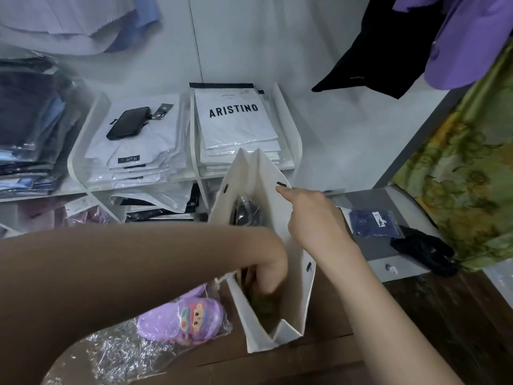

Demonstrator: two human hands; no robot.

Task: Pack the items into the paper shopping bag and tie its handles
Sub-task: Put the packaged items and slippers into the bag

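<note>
A white paper shopping bag [291, 309] stands open on the dark wooden table. My left hand [270, 273] reaches down into its mouth, fingers hidden inside, so I cannot see what it holds. My right hand [313, 218] grips the bag's right wall near the rim, index finger stretched toward a black handle slot. A dark item wrapped in clear plastic [247, 212] lies inside the bag at the far end. Purple slippers with a cartoon face [183, 320] lie in a clear plastic wrapper left of the bag.
White shelves behind hold stacked packed shirts [236, 126] and a black phone [129, 122]. A blue packed garment [372, 222] and a black cloth [424, 250] lie on a grey drawer unit at right. Green patterned fabric [466, 173] hangs at far right.
</note>
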